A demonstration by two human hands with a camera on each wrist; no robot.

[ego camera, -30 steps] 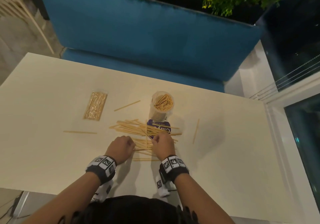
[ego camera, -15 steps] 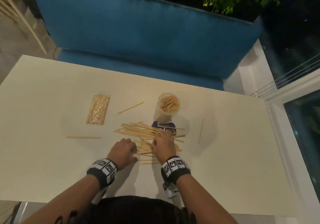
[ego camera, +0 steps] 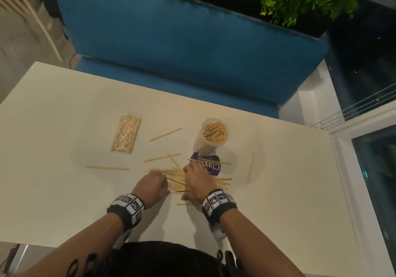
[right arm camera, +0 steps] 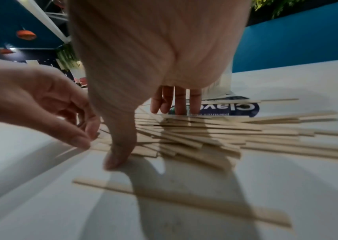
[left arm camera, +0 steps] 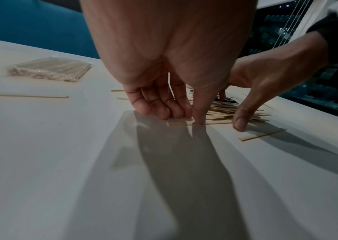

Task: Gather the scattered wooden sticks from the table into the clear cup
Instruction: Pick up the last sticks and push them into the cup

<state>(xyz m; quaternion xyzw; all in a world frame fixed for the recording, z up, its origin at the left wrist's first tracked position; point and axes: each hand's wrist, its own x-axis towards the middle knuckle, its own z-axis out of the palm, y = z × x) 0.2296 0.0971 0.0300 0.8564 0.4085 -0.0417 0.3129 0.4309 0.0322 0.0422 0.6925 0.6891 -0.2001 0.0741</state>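
The clear cup (ego camera: 211,136) stands on the table, packed with sticks, behind a purple round label (ego camera: 206,166). A pile of wooden sticks (ego camera: 179,181) lies between my hands, also seen in the right wrist view (right arm camera: 225,134). My left hand (ego camera: 152,185) sits at the pile's left end, its curled fingers and thumb (left arm camera: 199,120) pinching the stick ends. My right hand (ego camera: 197,181) spans the pile with straight fingers (right arm camera: 177,104) on its far side and the thumb (right arm camera: 118,155) down on the near side.
A wrapped packet of sticks (ego camera: 126,136) lies at the left. Single sticks lie loose at the left (ego camera: 106,168), behind the pile (ego camera: 166,131), to the right (ego camera: 250,167) and near my right wrist (right arm camera: 184,201). A blue bench (ego camera: 182,47) stands beyond the table's far edge.
Both hands have closed in on the pile, and the sticks lie more tightly bunched between them. My right hand has spread out over the pile.
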